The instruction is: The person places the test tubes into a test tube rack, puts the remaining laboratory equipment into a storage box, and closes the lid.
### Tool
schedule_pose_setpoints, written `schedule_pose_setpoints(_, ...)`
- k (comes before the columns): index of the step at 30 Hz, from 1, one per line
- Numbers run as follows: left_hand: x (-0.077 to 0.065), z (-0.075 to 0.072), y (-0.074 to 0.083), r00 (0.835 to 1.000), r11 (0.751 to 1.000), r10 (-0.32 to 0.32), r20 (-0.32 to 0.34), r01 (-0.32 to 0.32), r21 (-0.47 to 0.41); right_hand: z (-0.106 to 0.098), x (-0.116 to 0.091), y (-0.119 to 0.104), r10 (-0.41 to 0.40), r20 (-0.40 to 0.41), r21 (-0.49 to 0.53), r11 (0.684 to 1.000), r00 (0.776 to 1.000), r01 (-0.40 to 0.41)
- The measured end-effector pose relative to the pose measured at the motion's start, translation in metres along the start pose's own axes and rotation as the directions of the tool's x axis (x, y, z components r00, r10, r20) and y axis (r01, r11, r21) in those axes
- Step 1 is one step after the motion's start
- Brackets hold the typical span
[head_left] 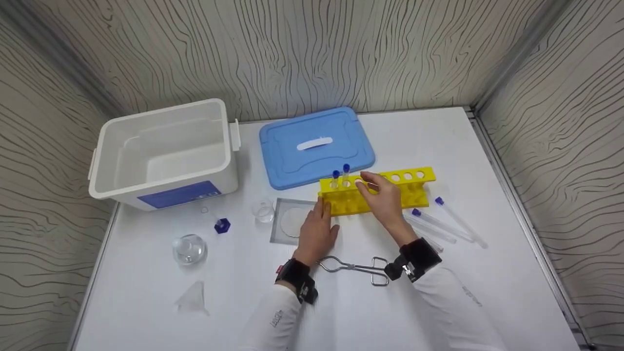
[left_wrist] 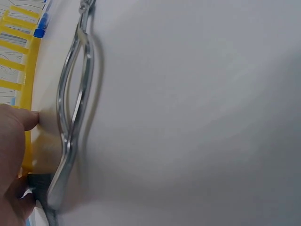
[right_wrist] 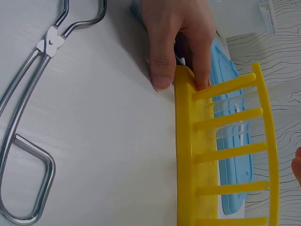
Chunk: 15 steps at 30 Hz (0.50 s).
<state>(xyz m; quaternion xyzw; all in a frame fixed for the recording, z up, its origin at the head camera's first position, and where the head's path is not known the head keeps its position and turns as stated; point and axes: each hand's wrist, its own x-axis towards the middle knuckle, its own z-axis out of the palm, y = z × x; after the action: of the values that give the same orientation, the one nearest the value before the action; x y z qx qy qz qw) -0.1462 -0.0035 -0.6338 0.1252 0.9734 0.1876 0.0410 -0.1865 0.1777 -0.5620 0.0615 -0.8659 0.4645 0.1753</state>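
Between the blue lid [head_left: 317, 161] and the person's wrists, a yellow plastic test tube rack [head_left: 414, 197] stands right of the table's [head_left: 512, 292] centre, bare white surface stretching from the loose tubes [head_left: 462, 223] beside it to the right edge. The left hand [head_left: 316, 235] grips the rack's left end between thumb and fingers. The right hand [head_left: 385, 199] curves over a hole, thumb and forefinger nearly meeting; whether they hold anything, I cannot tell. Two clear, blue-capped tubes [head_left: 345, 168] occupy the leftmost holes. Shiny, looped metal tongs [head_left: 352, 266] lie nearer the person.
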Motion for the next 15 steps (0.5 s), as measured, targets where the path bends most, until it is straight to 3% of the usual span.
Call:
schedule_pose_setpoints(7, -0.001, 0.002, -0.001, 1.0, 1.0, 0.009, -0.011, -0.009, -0.028, -0.024, -0.009, 0.006, -0.084, -0.02, -0.022, 0.996, 0.996, 0.083)
schedule_pose_setpoints(15, 0.0, 0.001, -0.003, 1.0, 1.0, 0.015, -0.006, -0.015, -0.019, -0.055, -0.017, 0.017, -0.11, 0.055, -0.146, 0.982, 0.992, 0.117)
